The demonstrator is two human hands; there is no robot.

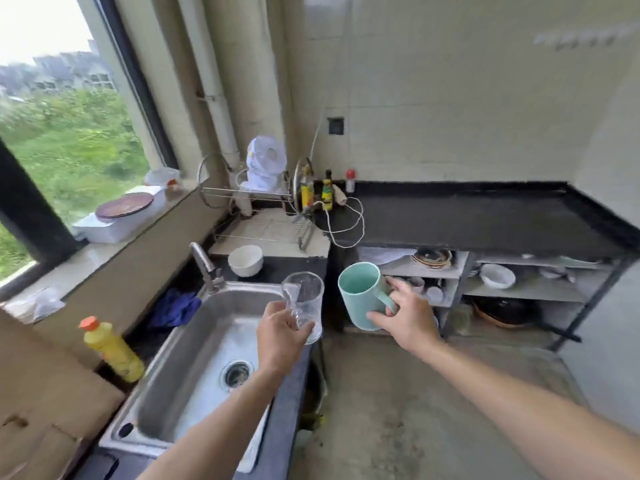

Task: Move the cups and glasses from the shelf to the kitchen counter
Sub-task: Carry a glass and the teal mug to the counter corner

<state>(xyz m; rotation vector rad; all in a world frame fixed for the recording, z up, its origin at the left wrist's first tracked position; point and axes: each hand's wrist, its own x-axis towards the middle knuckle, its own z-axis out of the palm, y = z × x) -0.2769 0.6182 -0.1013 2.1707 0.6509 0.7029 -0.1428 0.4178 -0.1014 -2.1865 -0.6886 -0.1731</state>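
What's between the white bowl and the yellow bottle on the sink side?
In the head view, the faucet and a crumpled blue cloth lie between the white bowl and the yellow bottle, along the back edge of the steel sink.

Setting: a home kitchen.
A steel sink (pixel 194 358) with a tap (pixel 206 268) is set beside a black tabletop (pixel 485 220); a dish rack (pixel 263 220), sauce bottles (pixel 315 192), tiled walls and a shelf (pixel 519 289) stacked with crockery are seen.
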